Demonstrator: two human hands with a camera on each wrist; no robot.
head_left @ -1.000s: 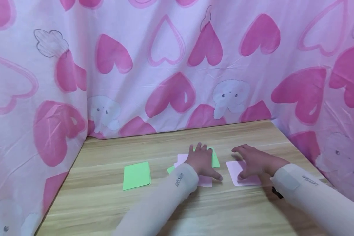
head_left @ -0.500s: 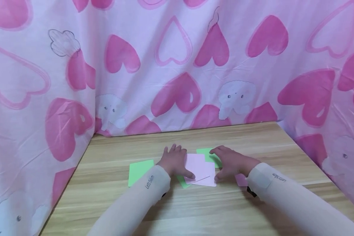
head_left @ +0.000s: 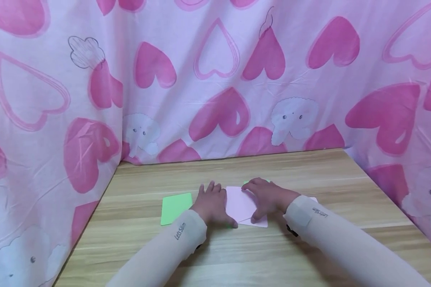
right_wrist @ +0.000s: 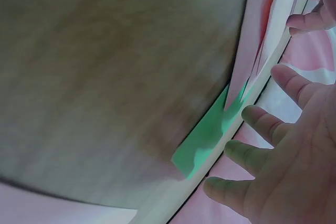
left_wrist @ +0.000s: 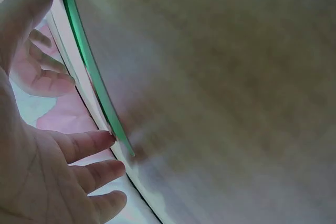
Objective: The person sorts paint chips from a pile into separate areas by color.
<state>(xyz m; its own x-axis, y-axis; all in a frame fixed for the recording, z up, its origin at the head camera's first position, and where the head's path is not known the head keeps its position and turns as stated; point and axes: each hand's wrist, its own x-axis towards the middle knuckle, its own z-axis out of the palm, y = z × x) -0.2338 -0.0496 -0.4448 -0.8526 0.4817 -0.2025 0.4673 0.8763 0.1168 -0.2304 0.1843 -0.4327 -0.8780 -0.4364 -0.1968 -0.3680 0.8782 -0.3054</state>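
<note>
Overlapping pale pink cards (head_left: 237, 202) lie in a loose pile at the table's middle. My left hand (head_left: 212, 205) is at the pile's left side, fingers spread, thumb by the near edge. In the left wrist view a fingertip meets the edge of a green card (left_wrist: 100, 85) lying with the pink ones. My right hand (head_left: 271, 199) reaches over the pile's right side, its thumb on or just above a pink card. The right wrist view shows its fingers spread beside a green card (right_wrist: 202, 137). Neither hand grips a card.
A light green card stack (head_left: 176, 208) lies left of the left hand. Another pink card (head_left: 313, 199) is mostly hidden behind the right sleeve. The wood-grain table (head_left: 237, 259) is bordered at the back and sides by a heart-patterned pink cloth (head_left: 215, 111).
My left hand has moved left off the top of the pile to its left side. My right hand has come left from the separate pink card to the pile, narrowing the gap between hands.
</note>
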